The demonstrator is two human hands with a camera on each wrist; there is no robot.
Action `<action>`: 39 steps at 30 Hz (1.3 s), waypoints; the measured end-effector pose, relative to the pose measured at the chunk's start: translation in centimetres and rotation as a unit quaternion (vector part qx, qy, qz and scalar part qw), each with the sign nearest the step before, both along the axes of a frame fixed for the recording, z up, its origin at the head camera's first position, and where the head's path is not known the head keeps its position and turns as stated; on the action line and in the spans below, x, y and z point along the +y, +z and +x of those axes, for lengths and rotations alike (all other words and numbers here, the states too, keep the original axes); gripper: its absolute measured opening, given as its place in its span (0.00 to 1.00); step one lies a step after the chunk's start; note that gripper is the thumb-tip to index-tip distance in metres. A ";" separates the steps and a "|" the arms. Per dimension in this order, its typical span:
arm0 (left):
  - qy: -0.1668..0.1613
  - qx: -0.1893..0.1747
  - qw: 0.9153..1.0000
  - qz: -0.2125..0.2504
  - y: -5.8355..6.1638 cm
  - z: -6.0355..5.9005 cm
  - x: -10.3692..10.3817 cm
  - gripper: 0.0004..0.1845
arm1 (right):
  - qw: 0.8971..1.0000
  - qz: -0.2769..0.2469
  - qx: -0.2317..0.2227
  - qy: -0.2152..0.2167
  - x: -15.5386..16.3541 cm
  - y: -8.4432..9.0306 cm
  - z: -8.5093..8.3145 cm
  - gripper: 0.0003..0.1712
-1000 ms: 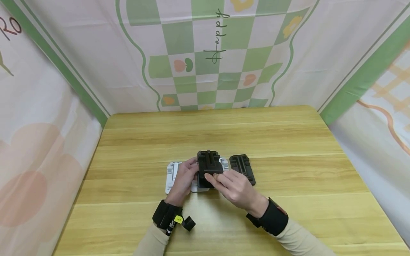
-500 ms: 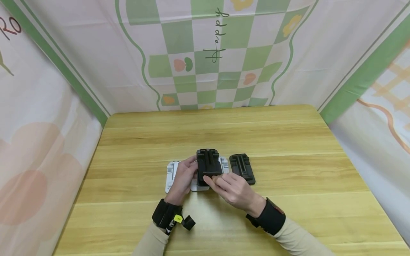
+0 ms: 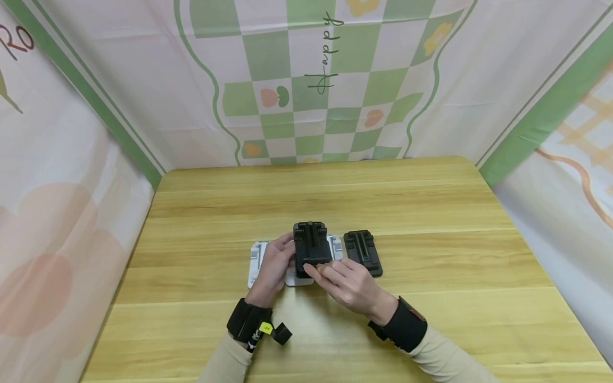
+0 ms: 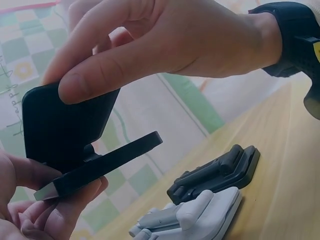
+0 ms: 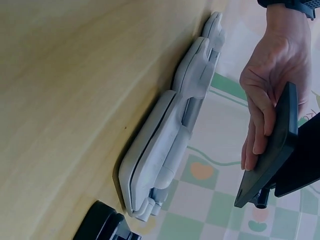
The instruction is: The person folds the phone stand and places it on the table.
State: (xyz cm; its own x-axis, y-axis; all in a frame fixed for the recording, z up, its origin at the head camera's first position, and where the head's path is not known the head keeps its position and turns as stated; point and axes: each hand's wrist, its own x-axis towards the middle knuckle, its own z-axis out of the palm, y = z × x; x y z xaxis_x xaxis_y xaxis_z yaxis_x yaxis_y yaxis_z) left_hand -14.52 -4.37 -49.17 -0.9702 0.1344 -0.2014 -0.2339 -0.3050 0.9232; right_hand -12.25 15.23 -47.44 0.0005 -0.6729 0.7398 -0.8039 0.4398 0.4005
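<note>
Both hands hold a black folding phone stand (image 3: 311, 244), with its two panels spread apart at the hinge in the left wrist view. My left hand (image 3: 274, 266) grips the base plate (image 4: 107, 162) from the left, its fingers along the underside. With thumb and fingers, my right hand (image 3: 351, 284) pinches the near edge of the upper panel (image 4: 65, 125). Below the held stand lie white folded phone stands (image 5: 155, 160), partly hidden by the left hand in the head view. Another black phone stand (image 3: 363, 252) lies folded to the right.
The wooden table (image 3: 431, 229) extends around the stands. Printed cloth (image 3: 311, 122) hangs behind it and on both sides. A small black box (image 3: 281, 334) sticks out from the left wristband.
The held stand has shifted slightly up and left in the head view, and my right hand has moved slightly left with it. The stands on the table have not moved.
</note>
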 end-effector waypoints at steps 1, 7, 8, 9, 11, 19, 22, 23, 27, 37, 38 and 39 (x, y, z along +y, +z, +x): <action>-0.001 0.002 1.000 -0.002 0.0 0.0 0.0 0.23 | 1.000 -0.004 -0.007 0.002 0.0 0.0 0.0 0.14; 0.007 0.002 1.000 -0.011 0.0 0.0 -0.1 0.24 | 0.989 -0.111 -0.084 0.054 -0.4 0.2 -0.3 0.12; 0.009 0.000 1.000 -0.010 0.0 0.0 -0.1 0.25 | 0.982 -0.142 -0.104 0.062 -0.5 0.3 -0.4 0.12; 0.010 0.000 1.000 -0.009 0.0 -0.1 -0.1 0.25 | 0.973 -0.174 -0.131 0.069 -0.6 0.3 -0.5 0.13; 0.010 0.000 1.000 -0.007 0.0 -0.1 -0.1 0.25 | 0.948 -0.235 -0.204 0.067 -0.6 0.5 -0.6 0.12; 0.002 0.006 1.000 -0.009 0.0 0.0 -0.2 0.24 | 0.774 -0.338 -0.534 -0.045 0.2 0.7 -0.4 0.22; -0.001 0.008 1.000 -0.006 0.0 0.1 -0.3 0.24 | 0.721 -0.331 -0.604 -0.070 0.5 0.8 -0.5 0.27; 0.000 0.008 1.000 -0.005 0.1 0.1 -0.3 0.24 | 0.710 -0.327 -0.619 -0.073 0.5 0.8 -0.6 0.29; 0.005 0.000 1.000 -0.003 0.2 0.2 -0.3 0.24 | 0.677 -0.310 -0.663 -0.078 0.7 0.5 -1.0 0.33; -0.007 0.012 1.000 -0.013 0.1 0.2 -0.5 0.24 | 0.562 -0.249 -0.785 -0.071 0.7 0.0 -1.7 0.38; -0.009 0.015 1.000 -0.014 0.1 0.2 -0.5 0.25 | 0.547 -0.249 -0.796 -0.068 0.8 -0.1 -1.7 0.39; -0.009 0.014 1.000 -0.013 0.0 0.2 -0.5 0.25 | 0.535 -0.250 -0.805 -0.061 0.8 -0.1 -1.7 0.40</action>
State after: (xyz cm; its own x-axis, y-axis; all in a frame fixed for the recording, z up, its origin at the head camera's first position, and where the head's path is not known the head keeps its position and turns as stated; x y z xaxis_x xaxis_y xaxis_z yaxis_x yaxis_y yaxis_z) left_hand -14.34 -4.89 -49.12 -0.9732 0.1467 -0.1773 -0.2124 -0.2760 0.9374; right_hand -13.98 16.00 -47.58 -0.9289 -0.3137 -0.1967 0.1165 0.2566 -0.9595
